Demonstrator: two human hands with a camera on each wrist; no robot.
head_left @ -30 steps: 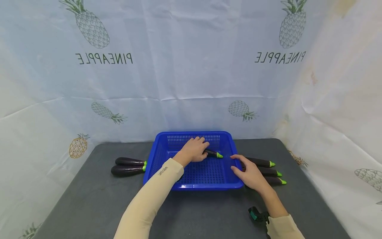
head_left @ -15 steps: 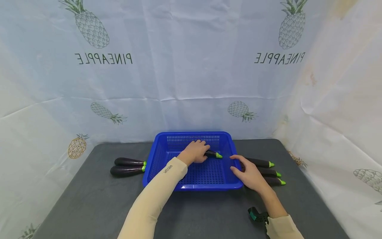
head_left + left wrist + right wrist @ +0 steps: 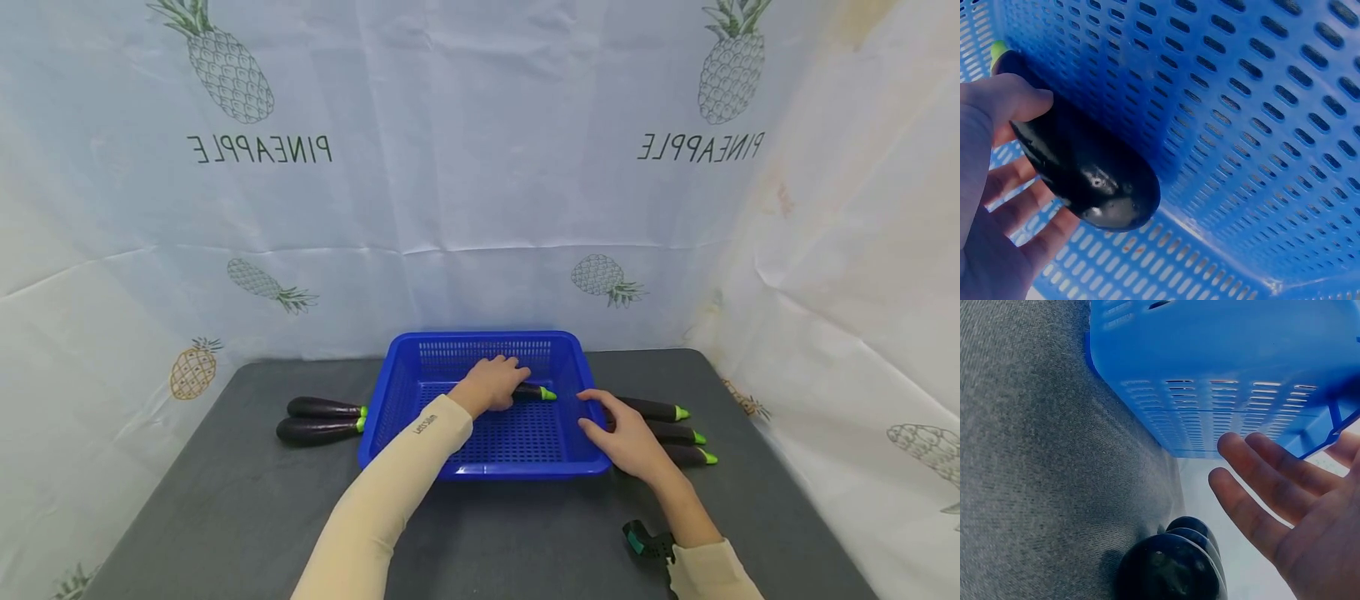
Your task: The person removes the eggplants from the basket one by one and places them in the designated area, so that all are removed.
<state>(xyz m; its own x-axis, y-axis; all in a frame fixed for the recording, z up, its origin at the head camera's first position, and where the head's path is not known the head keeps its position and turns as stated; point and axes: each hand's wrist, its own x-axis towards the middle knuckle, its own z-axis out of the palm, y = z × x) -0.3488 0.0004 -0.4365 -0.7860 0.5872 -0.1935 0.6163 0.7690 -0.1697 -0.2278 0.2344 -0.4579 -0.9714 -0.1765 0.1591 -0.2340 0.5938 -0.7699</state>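
Note:
In the head view my left hand (image 3: 491, 385) reaches into the blue plastic basket (image 3: 517, 470). It holds a dark, glossy eggplant (image 3: 529, 392) by the body, the green stem end pointing right. From the left wrist, the thumb lies along one side of this eggplant (image 3: 1094, 162) and the fingers along the other; its rounded end sticks out toward the basket's slotted wall. My right hand (image 3: 628, 435) is at the basket's right rim, fingers extended and spread. Seen from the right wrist, the right hand (image 3: 1297, 506) has its fingers outside the basket wall (image 3: 1222, 362), holding nothing.
Two eggplants (image 3: 318, 430) lie on the grey table (image 3: 225, 500) left of the basket. Three more eggplants (image 3: 686, 455) lie to its right, partly behind the right hand. A black strapped device (image 3: 647, 542) sits at the right wrist. A pineapple-print curtain (image 3: 480, 183) stands behind.
The left hand has shifted slightly right and nearer within the basket. The eggplant's stem end has dropped slightly. The right hand stays at the rim.

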